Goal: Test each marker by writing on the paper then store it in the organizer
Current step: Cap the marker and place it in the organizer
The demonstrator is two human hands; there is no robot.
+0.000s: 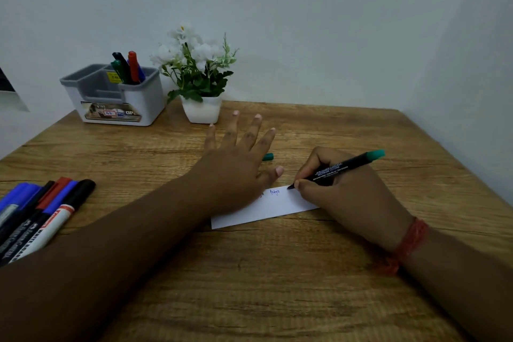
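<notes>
Two hands on the wooden tabletop (277, 286): left hand (236, 172) flat on paper (266, 209), right hand (347, 197) gripping marker (341, 168); pale wall (305, 22) behind.

Bare forearms, no sleeves; red thread band (408, 244) wound round right wrist.

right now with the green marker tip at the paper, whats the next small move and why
Probably draw a short stroke: the right hand grips the green marker with its tip at the paper, right of earlier blue writing, while the left hand lies flat on the strip. Its green cap lies behind, for afterwards.
</notes>
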